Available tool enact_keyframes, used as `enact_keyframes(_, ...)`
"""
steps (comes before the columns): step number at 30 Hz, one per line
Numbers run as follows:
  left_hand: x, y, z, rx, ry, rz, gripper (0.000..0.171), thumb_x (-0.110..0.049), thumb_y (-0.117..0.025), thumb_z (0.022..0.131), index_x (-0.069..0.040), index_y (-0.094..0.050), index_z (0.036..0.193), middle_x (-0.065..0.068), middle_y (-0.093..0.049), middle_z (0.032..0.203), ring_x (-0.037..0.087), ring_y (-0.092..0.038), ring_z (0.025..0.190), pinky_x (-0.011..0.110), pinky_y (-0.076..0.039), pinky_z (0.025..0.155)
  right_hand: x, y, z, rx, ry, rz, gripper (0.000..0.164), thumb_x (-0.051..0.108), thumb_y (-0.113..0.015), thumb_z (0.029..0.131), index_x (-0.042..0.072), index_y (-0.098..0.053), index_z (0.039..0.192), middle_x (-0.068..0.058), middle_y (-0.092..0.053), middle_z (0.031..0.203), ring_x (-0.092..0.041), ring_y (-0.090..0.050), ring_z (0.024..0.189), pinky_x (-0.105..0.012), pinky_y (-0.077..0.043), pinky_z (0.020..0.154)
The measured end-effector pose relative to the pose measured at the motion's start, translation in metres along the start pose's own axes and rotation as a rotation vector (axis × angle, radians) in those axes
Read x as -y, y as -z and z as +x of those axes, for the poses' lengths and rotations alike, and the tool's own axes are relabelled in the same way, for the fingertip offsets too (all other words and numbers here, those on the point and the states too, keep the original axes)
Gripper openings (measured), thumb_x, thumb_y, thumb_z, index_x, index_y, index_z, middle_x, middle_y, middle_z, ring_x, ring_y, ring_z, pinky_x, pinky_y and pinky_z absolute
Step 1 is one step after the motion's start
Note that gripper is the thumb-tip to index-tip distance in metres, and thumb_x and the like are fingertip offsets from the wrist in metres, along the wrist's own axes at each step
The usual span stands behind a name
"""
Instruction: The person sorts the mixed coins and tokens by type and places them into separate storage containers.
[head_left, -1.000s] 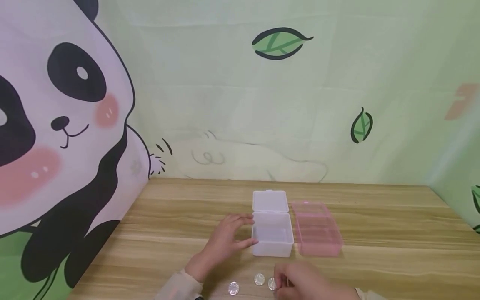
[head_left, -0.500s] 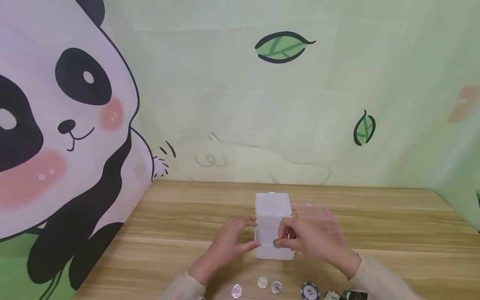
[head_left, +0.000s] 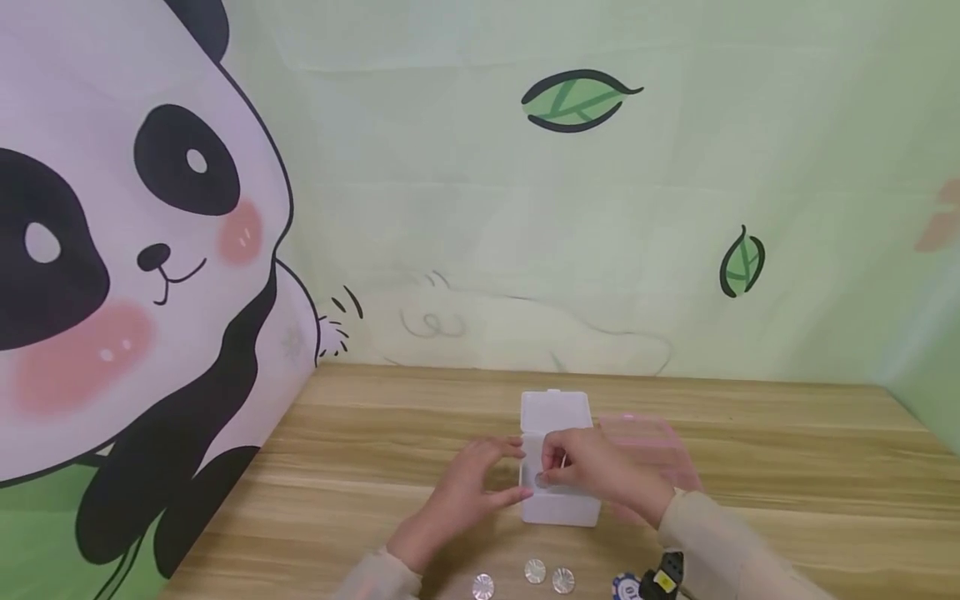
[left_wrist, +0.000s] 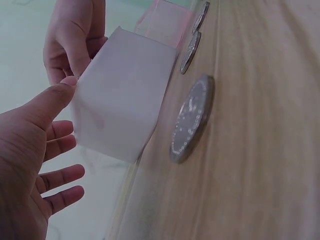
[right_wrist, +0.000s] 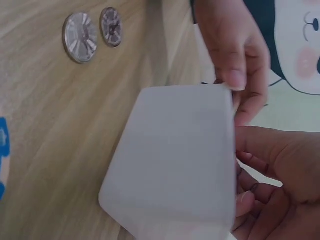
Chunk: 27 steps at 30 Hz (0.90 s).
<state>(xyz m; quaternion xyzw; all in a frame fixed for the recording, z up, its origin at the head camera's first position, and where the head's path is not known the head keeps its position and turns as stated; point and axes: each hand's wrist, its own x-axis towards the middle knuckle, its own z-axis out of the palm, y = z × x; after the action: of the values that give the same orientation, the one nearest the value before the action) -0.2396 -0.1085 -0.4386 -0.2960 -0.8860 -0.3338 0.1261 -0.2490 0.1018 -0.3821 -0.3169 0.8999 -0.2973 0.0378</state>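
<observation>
A white plastic box (head_left: pixel 559 510) stands on the table with its lid (head_left: pixel 555 411) folded back. My left hand (head_left: pixel 472 487) rests at the box's left side, thumb at the front rim and fingertips farther back along the edge; its outer fingers are spread in the left wrist view. My right hand (head_left: pixel 588 460) is over the box opening, pinching a silver coin (head_left: pixel 541 480) between thumb and forefinger. Three more silver coins lie in front of the box: one coin (head_left: pixel 483 587) on the left, a second coin (head_left: pixel 535 571) and a third coin (head_left: pixel 563 580).
A pink see-through box (head_left: pixel 678 467) stands right of the white one, partly hidden by my right arm. A blue and white poker chip (head_left: pixel 626 587) lies at the front, beside a black wrist device (head_left: pixel 663 579). The wooden table (head_left: pixel 390 425) ends at a panda-printed cloth (head_left: pixel 450 208).
My right hand has picked up a coin from the table and carried it forward to the white box opening. My left hand has stayed at the box. The head view has shifted slightly.
</observation>
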Motion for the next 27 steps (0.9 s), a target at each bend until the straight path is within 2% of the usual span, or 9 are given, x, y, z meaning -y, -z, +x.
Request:
enact_keyframes(6, 0.0, -0.001, -0.001, -0.005, 0.001, -0.013, 0.042, -0.033, -0.076, 0.08, -0.015, -0.064, 0.115, 0.001, -0.061, 0.132, 0.021, -0.054, 0.122, 0.044, -0.043, 0.104, 0.0, -0.01, 0.008, 0.035, 0.012, -0.108, 0.02, 0.009, -0.075, 0.079, 0.011, -0.057, 0.07, 0.007, -0.053, 0.062, -0.001, -0.042, 0.059, -0.017, -0.037, 0.055)
enact_keyframes(14, -0.003, -0.003, -0.003, -0.036, -0.046, -0.027, 0.04, -0.03, -0.077, 0.079, -0.011, -0.065, 0.112, 0.005, -0.063, 0.129, 0.025, -0.056, 0.12, 0.046, -0.044, 0.102, -0.007, -0.021, 0.014, 0.069, 0.003, -0.182, 0.02, 0.003, -0.074, 0.076, 0.009, -0.058, 0.067, 0.006, -0.053, 0.061, -0.003, -0.042, 0.059, -0.017, -0.038, 0.055)
enact_keyframes(21, -0.003, -0.003, -0.001, -0.03, -0.033, -0.009, 0.042, -0.031, -0.077, 0.079, -0.012, -0.064, 0.114, 0.002, -0.062, 0.131, 0.023, -0.056, 0.121, 0.044, -0.045, 0.102, -0.007, -0.021, 0.019, 0.091, -0.096, -0.23, 0.019, 0.001, -0.072, 0.073, 0.01, -0.058, 0.065, 0.004, -0.055, 0.061, -0.009, -0.046, 0.058, -0.021, -0.038, 0.054)
enact_keyframes(27, -0.001, -0.002, -0.001, -0.03, -0.029, -0.021, 0.043, -0.031, -0.078, 0.078, -0.012, -0.065, 0.114, 0.002, -0.062, 0.131, 0.024, -0.055, 0.123, 0.044, -0.045, 0.103, -0.005, -0.022, 0.021, 0.096, -0.119, -0.286, 0.019, 0.003, -0.073, 0.073, 0.011, -0.058, 0.065, 0.004, -0.054, 0.061, -0.01, -0.046, 0.058, -0.024, -0.037, 0.054)
